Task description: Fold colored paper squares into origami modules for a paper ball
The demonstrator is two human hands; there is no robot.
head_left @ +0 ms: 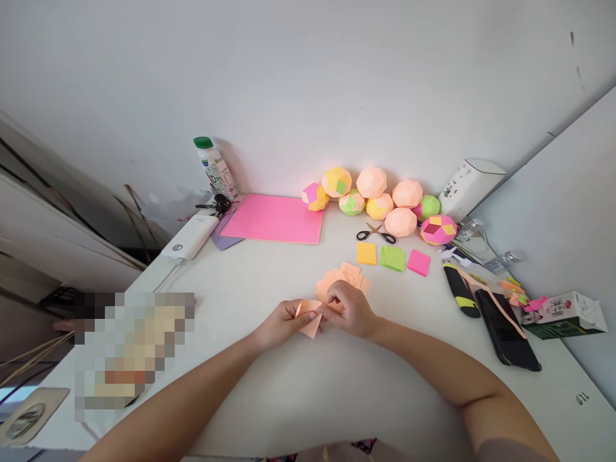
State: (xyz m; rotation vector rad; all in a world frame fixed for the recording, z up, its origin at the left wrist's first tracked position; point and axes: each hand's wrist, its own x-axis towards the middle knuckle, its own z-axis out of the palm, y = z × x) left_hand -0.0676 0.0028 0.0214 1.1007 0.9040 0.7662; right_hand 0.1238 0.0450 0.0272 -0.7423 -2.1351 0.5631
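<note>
Near the middle of the white table, my left hand (282, 324) is closed on a small peach paper piece (310, 326), with the thumb lying across it. My right hand (351, 309) pinches the right side of the same folded paper, and its fingers hide part of that edge. Just behind my right hand spreads a loose heap of peach paper pieces (339, 277). Past the heap lie a yellow paper pad (366, 253), a stack of green papers (393, 258) and a pink paper pad (418, 262). Open-bladed scissors (375, 232) rest behind these.
Several faceted paper balls (400, 222) line the wall beside a pink board (274, 218). At left stand a bottle (215, 167) and a white power bank (190, 237). A phone (505, 327), a black-yellow cutter (461, 289) and a drink carton (565, 314) lie at right.
</note>
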